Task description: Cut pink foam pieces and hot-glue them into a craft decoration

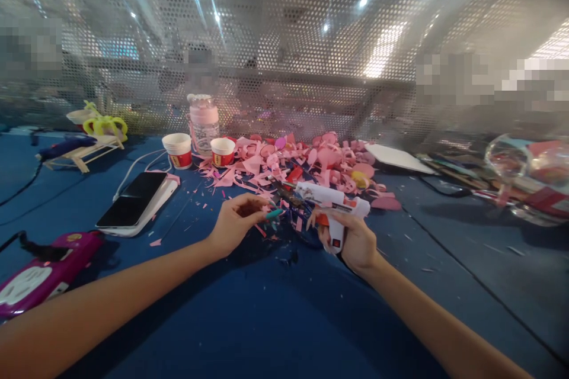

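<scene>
Past a phone [133, 202] lying on the blue table [284, 320], the left hand [233, 226] pinches a small teal stick [274, 213] just beside the right hand [353, 243], which grips a white glue gun [331, 198] before pink paper scraps [306, 166].

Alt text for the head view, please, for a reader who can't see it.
The right hand grips a white glue gun, nozzle aimed at a small teal piece pinched in the left hand, over a blue table. Behind lie pink paper scraps, two paper cups and a phone.
</scene>
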### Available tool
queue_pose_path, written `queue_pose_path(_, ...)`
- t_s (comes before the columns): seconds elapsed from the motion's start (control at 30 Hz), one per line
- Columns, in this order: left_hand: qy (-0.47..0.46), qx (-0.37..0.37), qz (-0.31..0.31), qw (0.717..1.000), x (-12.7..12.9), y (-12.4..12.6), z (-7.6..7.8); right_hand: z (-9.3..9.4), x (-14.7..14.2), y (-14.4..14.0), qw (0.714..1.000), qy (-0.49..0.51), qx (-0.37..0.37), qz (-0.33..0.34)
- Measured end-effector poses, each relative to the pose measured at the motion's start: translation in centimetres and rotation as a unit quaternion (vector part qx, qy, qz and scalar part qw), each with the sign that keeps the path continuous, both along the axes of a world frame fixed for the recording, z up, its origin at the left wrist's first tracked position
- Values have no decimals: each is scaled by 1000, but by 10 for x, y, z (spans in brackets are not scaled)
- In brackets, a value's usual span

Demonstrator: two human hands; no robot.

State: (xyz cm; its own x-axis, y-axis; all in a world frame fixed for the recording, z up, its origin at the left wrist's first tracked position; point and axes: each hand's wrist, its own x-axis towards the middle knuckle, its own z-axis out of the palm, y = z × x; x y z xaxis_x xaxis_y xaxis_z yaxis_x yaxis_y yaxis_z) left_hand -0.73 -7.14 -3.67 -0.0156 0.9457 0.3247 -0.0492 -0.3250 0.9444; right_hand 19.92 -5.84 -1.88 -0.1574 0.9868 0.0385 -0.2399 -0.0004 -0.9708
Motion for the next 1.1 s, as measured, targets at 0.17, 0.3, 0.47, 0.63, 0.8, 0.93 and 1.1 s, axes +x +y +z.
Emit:
queue_pose_path(0.17, 36, -8, 58, 998, -2, 1, -2, 0, -1, -1, 1000, 3, 2, 14)
queue_pose_path(0.3, 46, -5, 57, 997, -2, 1, -1, 0, -1, -1, 1000, -9, 12, 18)
queue_pose_path(0.47, 17, -14, 44, 999, -1, 0, -1, 3, -3, -2, 1000, -4, 8, 22)
queue_pose_path(0.63, 9, -23, 44, 999, -2, 1, -2, 2, -2, -5, 999, -15, -10, 31)
queue_pose_path(0.8, 4, -18, 29, 999, -2, 2, -2, -3, 0, -6, 999, -40, -2, 37)
queue_pose_path(0.93, -30, -15, -16, 999, -2, 0, -1, -2, -1, -7, 999, -36, -13, 35)
queue_pose_path(1.1, -146, -109, -105, 978, -2, 2, 1, 6, -2, -8, 999, -4, -12, 36)
